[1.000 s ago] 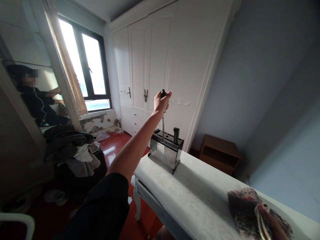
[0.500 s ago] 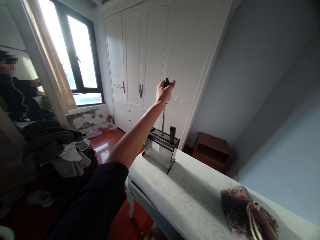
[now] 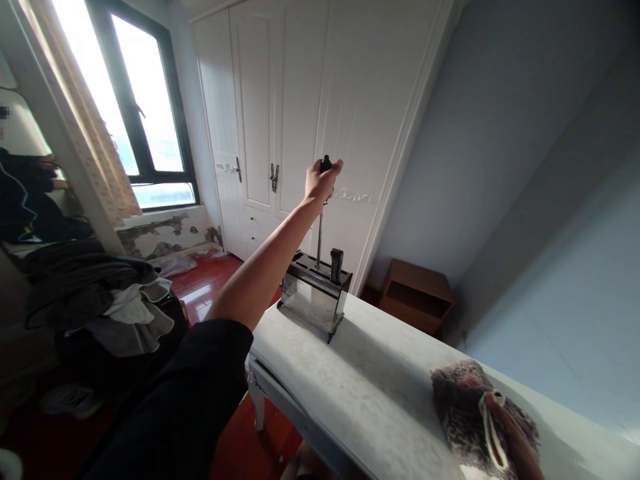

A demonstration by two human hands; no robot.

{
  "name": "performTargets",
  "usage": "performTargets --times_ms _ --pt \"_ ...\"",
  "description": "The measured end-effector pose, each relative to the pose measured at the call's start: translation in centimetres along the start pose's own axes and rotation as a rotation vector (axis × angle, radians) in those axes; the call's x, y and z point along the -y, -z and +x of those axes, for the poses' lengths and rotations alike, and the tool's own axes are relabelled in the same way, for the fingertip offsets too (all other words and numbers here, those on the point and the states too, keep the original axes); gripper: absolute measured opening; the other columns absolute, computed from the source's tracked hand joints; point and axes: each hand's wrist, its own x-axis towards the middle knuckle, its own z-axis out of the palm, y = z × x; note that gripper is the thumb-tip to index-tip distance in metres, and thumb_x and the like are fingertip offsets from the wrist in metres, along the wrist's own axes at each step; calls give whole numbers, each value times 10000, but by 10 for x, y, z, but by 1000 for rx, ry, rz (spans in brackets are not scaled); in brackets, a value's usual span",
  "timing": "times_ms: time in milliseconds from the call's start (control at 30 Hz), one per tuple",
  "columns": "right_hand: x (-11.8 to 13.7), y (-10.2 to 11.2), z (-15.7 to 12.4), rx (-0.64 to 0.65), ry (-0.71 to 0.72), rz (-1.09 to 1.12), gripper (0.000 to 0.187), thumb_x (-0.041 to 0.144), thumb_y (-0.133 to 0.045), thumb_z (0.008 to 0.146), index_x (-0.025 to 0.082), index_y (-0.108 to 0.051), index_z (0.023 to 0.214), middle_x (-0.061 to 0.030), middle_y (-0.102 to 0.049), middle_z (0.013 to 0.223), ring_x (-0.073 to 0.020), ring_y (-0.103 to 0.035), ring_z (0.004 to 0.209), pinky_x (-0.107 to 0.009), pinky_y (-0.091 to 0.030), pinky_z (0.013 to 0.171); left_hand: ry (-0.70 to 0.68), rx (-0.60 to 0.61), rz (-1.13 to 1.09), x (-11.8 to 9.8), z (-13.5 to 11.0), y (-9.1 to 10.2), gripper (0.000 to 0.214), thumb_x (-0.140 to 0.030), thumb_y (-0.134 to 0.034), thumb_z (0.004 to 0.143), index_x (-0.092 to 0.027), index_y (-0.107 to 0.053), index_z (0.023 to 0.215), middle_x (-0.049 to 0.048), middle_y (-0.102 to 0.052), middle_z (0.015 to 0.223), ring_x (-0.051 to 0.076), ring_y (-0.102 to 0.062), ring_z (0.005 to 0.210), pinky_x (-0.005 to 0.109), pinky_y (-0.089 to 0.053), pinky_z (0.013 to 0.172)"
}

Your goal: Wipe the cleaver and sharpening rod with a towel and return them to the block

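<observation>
My left hand [image 3: 323, 179] is stretched far forward, its fingers wrapped round the black handle of a sharpening steel [image 3: 320, 233]. The thin metal rod points down into the top of a knife block [image 3: 313, 293] with clear sides and a dark slotted top. Beside the rod, another black handle [image 3: 337, 265] sticks up from a slot. At the lower right, my right hand [image 3: 517, 433] grips the pale edge of a fuzzy brown-grey cloth [image 3: 457, 400] on the table. Part of that hand is cut off by the frame.
The long white table [image 3: 380, 373] runs from the knife block to the lower right. Behind it stand a white wardrobe [image 3: 300, 100] and a low brown cabinet [image 3: 417, 293]. Piled clothes [image 3: 125, 307] lie at left, below a window [image 3: 150, 100]. A person [image 3: 30, 193] is at the far left.
The view has shifted slightly, so the room sits further left. My left hand keeps its grip on the sharpening steel. More of my right hand shows on the cloth.
</observation>
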Motion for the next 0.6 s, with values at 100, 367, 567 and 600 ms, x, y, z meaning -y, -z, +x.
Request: performTargets --times_ms 100,367,567,600 --pt "0 -2 -1 -78 15 -26 484 507 -676 681 199 -615 1050 -96 -589 1266 -303 -431 1303 -404 -263 1148 -2 5 -9 1 2 1 193 -272 -589 867 -173 -434 807 -47 -368 572 37 -304 409 229 -219 420" --pt "-1 0 4 -14 -35 -2 451 389 -684 628 224 -618 1043 -60 -637 1192 -287 -506 1233 -394 -381 1071 -2 4 -4 8 5 7 273 -289 -600 868 -184 -375 755 -57 -365 543 36 -301 394 217 -226 403" --pt "-1 7 12 -37 -33 -29 547 447 -747 593 182 -647 1062 -91 -671 1105 -302 -580 1126 -387 -484 961 -8 56 -34 15 -1 8 265 -299 -595 870 -182 -385 756 -56 -376 549 34 -315 399 214 -235 407" --pt "-1 7 11 -42 -33 -42 556 460 -741 612 179 -646 1083 -94 -674 1098 -298 -588 1113 -381 -493 945 -16 82 -45 16 -2 8 259 -300 -595 869 -181 -393 759 -55 -378 553 33 -317 399 214 -234 407"
